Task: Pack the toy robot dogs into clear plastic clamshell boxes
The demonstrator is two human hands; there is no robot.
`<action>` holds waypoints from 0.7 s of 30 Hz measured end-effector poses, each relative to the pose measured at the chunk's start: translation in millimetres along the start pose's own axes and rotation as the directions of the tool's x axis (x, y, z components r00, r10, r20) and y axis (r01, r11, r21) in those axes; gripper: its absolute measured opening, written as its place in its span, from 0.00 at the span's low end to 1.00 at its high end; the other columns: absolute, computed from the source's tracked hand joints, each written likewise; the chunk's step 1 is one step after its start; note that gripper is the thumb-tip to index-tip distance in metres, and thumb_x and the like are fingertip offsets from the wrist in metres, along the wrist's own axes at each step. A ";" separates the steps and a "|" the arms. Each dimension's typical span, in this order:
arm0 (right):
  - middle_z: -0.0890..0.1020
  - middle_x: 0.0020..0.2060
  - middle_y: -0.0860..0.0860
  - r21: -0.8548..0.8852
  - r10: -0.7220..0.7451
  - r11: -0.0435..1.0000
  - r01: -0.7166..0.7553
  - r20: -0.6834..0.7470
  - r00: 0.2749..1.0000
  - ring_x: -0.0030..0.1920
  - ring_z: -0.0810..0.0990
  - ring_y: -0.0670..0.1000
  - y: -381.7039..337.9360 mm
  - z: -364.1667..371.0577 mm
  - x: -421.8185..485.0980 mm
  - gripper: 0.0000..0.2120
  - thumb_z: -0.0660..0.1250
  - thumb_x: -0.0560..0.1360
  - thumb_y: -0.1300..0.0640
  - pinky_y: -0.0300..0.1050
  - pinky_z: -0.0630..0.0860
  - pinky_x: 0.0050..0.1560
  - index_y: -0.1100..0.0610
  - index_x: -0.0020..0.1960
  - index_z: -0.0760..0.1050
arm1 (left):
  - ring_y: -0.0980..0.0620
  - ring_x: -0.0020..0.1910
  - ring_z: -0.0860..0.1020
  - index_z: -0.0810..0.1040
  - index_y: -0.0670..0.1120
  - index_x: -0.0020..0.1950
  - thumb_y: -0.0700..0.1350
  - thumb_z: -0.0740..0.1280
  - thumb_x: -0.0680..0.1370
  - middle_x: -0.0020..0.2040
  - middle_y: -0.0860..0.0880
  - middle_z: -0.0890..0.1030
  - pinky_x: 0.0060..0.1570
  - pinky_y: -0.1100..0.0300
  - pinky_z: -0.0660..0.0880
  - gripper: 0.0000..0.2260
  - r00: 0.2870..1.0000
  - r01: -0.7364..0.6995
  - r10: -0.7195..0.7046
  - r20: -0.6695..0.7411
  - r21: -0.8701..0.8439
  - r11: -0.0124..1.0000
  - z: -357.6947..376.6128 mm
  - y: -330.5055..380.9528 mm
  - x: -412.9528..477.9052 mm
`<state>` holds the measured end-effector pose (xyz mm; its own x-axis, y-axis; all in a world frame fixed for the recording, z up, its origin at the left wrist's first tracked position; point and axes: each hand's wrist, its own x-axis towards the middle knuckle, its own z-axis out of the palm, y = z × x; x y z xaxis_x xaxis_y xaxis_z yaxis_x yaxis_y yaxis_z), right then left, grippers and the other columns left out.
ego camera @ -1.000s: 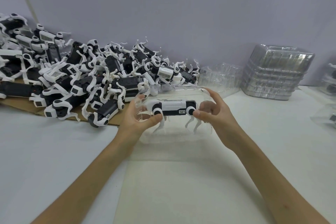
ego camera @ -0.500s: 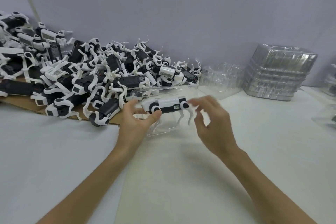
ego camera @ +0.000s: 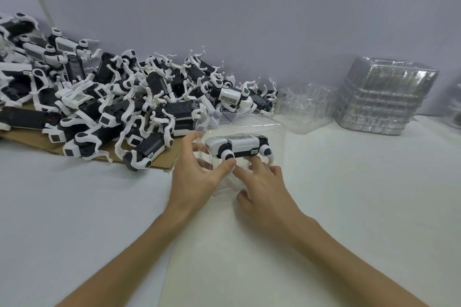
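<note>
One white-and-black toy robot dog (ego camera: 238, 146) sits in a clear plastic clamshell box (ego camera: 277, 132) on the white worktop (ego camera: 349, 194). The left hand (ego camera: 197, 179) grips the box, apparently steadying it, while the right hand (ego camera: 264, 187) presses straight fingers at the legs, likely tucking them in.

Packing bench, heaped toy robot dogs (ego camera: 129, 107), stacked clamshell boxes (ego camera: 381, 99)

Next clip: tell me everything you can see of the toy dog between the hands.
The toy robot dog has a glossy white plastic back, black flanks and round black-and-white leg joints, with a barcode sticker on top. It lies white side up, lengthwise across the view, inside the clear clamshell box on the white table. The left hand grips the box's left end; the right hand has straight fingers at the dog's near lower edge, where detail blurs.
</note>
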<state>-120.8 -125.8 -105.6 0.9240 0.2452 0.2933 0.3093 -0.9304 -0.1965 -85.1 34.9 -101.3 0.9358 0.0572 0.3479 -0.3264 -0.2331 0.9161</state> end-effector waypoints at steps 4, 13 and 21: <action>0.65 0.71 0.59 0.045 0.006 0.999 -0.007 0.020 1.000 0.66 0.68 0.59 -6.7 1.1 -1.1 0.30 0.58 0.74 0.62 0.49 0.59 0.65 0.50 0.76 0.63 | 0.50 0.38 0.80 0.69 0.53 0.69 0.54 0.81 0.68 0.51 0.56 0.77 0.46 0.46 0.80 0.35 0.995 -0.001 0.008 -0.095 0.067 0.998 3.4 -2.2 0.5; 0.71 0.72 0.54 0.100 0.030 0.995 -0.023 -0.070 0.997 0.71 0.70 0.53 -9.3 -4.9 -1.6 0.30 0.59 0.78 0.61 0.51 0.42 0.79 0.53 0.80 0.60 | 0.59 0.40 0.78 0.68 0.55 0.64 0.56 0.79 0.70 0.51 0.60 0.75 0.43 0.60 0.71 0.29 0.981 0.025 -0.004 -0.194 0.107 0.994 1.2 -10.8 7.4; 0.84 0.50 0.41 0.355 0.256 0.923 -0.150 -0.274 0.927 0.49 0.76 0.42 6.8 -10.8 3.0 0.12 0.65 0.80 0.47 0.43 0.60 0.61 0.47 0.62 0.80 | 0.58 0.53 0.80 0.66 0.56 0.63 0.62 0.74 0.65 0.55 0.52 0.77 0.54 0.50 0.77 0.32 0.971 0.112 -0.130 -0.202 -0.097 0.989 -12.0 -9.1 15.4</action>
<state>-118.3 -134.4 -96.0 0.8744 -0.0855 0.4776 0.2262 -0.7990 -0.5572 -69.3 49.5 -101.9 0.9239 0.2820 0.2587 -0.2306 -0.1296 0.9644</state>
